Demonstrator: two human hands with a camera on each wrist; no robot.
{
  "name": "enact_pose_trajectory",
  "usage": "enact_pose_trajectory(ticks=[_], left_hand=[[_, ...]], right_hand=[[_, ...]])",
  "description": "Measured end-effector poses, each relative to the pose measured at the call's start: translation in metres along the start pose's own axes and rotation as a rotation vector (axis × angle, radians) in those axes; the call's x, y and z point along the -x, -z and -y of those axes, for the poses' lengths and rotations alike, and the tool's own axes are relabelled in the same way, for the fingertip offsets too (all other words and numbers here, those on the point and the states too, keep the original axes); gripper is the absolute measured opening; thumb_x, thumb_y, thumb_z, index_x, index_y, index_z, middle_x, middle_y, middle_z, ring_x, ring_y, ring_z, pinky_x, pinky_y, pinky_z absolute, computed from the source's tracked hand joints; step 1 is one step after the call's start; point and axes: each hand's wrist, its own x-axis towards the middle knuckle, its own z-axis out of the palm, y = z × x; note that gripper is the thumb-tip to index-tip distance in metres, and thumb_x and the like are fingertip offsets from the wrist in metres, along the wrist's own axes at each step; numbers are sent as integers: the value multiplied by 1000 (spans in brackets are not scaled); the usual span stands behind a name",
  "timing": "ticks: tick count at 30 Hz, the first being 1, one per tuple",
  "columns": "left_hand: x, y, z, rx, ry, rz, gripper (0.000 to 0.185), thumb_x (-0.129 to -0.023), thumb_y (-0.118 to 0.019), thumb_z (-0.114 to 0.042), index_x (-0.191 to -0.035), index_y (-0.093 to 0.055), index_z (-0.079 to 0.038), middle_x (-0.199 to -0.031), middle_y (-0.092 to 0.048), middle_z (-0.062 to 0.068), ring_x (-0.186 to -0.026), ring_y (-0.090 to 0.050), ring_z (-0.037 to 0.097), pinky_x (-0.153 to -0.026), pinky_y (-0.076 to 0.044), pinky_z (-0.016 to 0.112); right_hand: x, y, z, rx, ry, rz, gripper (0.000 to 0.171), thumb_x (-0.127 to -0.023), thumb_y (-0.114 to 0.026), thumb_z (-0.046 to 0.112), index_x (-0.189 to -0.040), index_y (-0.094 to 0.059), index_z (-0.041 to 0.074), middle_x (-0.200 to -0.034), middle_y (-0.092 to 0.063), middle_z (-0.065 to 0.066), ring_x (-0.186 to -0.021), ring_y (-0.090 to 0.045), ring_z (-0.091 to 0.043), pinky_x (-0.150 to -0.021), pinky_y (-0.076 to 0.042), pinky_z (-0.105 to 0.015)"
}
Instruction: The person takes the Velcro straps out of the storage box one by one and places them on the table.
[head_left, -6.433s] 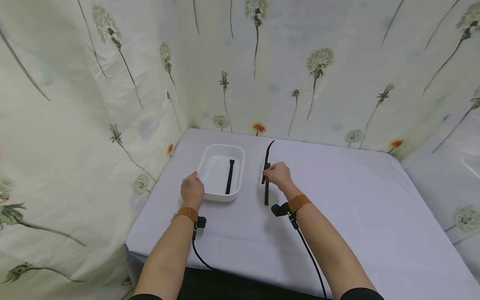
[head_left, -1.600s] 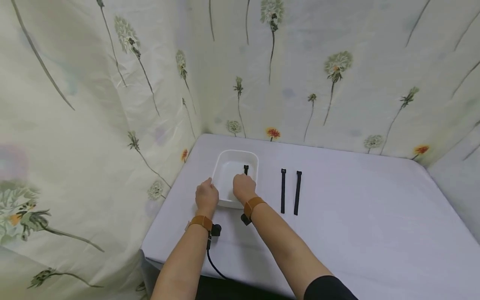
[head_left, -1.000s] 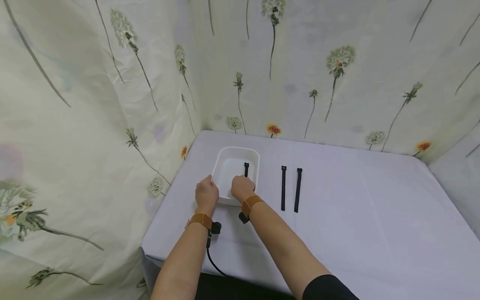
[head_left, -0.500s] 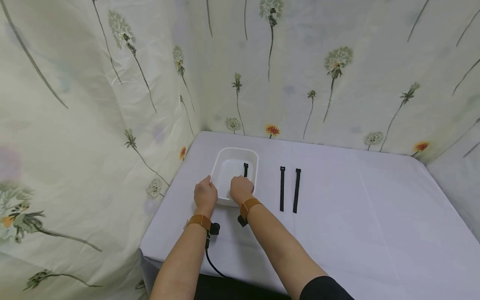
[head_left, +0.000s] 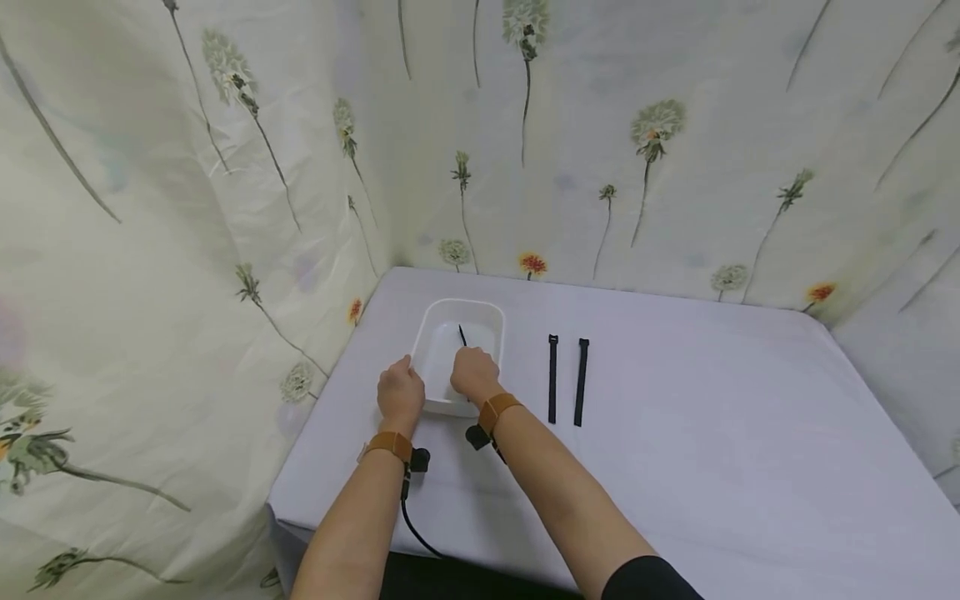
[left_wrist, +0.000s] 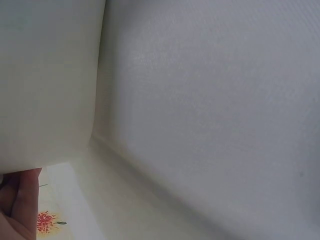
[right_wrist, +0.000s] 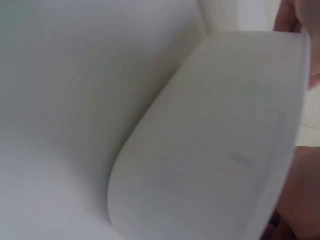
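Note:
In the head view my left hand [head_left: 401,393] grips the left side of a white plastic tray [head_left: 426,342], near its front corner. My right hand [head_left: 475,372] is inside the tray with its fingers curled, pinching a black cable strap [head_left: 462,335]. The strap's end sticks out beyond the hand, seen edge-on and narrow; the rest is mostly hidden by the hand. The left wrist view shows the tray wall [left_wrist: 45,90] with part of a hand at the lower left. In the right wrist view the tray wall [right_wrist: 200,135] hides most of the fingers.
Two more black straps, a left one [head_left: 552,379] and a right one [head_left: 582,382], lie side by side on the white-covered table [head_left: 712,433], right of the tray. A flower-printed curtain [head_left: 570,125] stands behind and left. A black cable [head_left: 418,533] trails from the left wrist camera.
Earlier, my right hand handled straps on the table; two now lie parallel there. It has since moved into the tray, and the strap there has turned edge-on. My left hand stays on the tray.

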Motion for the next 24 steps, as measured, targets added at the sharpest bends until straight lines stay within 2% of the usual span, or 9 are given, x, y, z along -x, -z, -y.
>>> enact_pose_trajectory(ticks=[8,16,24], left_hand=[[-1,-1,1,-8,-11,5,31,-96,-56,1,-125,-66,6,-121,-68,26,-111,-69,39,-91,-58,49],[1,3,-3,-4,24,42,33,-98,-55,-2,-129,-64,5,-125,-67,25,-115,-67,38,-94,-57,47],[-1,3,-3,0,17,42,33,-98,-55,-1,-129,-64,6,-125,-67,25,-115,-67,38,-95,-57,48]], right_hand=[[2,10,0,-36,17,-12,17,-95,-57,9,-80,-64,6,-65,-52,-5,-54,-49,-16,-43,-39,-25],[9,25,-5,-78,41,-28,17,-93,-59,12,-77,-61,7,-65,-51,-4,-53,-48,-15,-42,-38,-24],[16,48,-16,-95,42,-19,20,-93,-63,20,-80,-61,5,-69,-56,-5,-56,-49,-15,-46,-41,-24]])
